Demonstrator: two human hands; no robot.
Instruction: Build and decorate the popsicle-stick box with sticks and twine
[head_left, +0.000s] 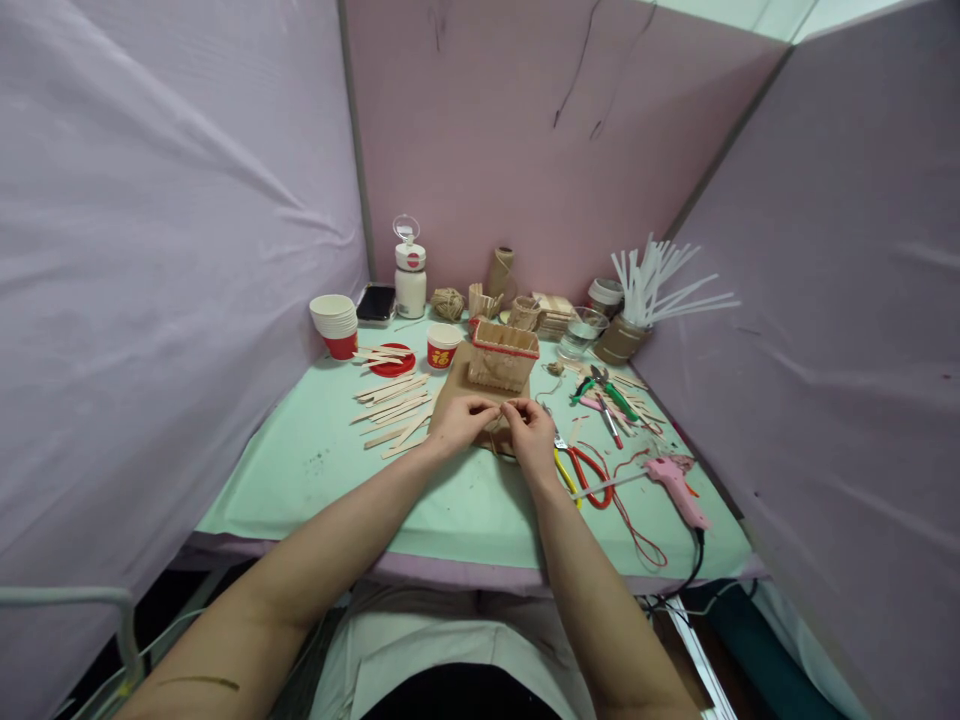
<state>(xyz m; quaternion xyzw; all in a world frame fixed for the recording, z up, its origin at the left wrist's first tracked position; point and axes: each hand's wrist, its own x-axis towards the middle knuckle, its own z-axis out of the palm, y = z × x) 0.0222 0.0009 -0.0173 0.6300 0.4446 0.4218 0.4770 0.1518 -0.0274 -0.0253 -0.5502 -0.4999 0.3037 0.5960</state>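
Note:
My left hand [468, 418] and my right hand [529, 428] meet fingertip to fingertip over a brown board [448, 400]. Both pinch a thin piece of tan twine [495, 436], part of which hangs in a loop below the fingers. Just beyond them, on the board, stands a small box made of wooden craft sticks [501, 368] with a red band along its rim. Red-handled scissors [592, 478] and a tool with a yellow handle [566, 478] lie beside my right wrist.
Craft sticks [395, 405] lie loose at left, near stacked paper cups [334, 322]. On the right are a pink glue gun [677, 490], green-handled pliers [619, 400] and red cord [637, 540]. A water bowl [581, 332], white glue sticks [652, 280] and a bottle [410, 280] stand behind.

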